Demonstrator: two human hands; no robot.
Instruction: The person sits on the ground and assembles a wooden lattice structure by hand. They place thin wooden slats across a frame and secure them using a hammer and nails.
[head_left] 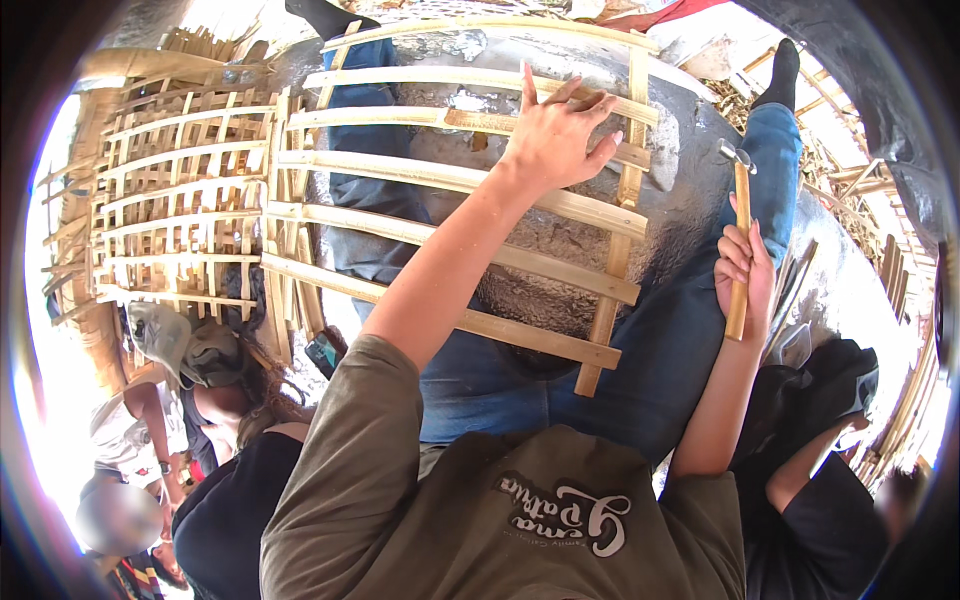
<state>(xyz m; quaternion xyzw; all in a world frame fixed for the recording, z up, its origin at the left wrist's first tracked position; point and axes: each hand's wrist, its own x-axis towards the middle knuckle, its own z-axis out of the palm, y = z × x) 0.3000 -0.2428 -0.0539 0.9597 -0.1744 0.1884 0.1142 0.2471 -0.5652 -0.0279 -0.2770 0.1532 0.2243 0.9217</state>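
Across my outstretched legs lies a ladder-like frame of split bamboo slats, several long strips fixed over a crosspiece at each end. My left hand reaches over the frame and rests on the far slats close to the right crosspiece, its fingers spread. To the right of the frame, my right hand is closed around the wooden handle of a hammer. The hammer stands with its metal head pointing away from me, apart from the slats. Any nails are too small to make out.
A stack of similar bamboo frames stands at left. A phone lies near its lower end. Other people sit close by, one in a dark top at lower left and one in black at lower right. Loose bamboo strips lie at right.
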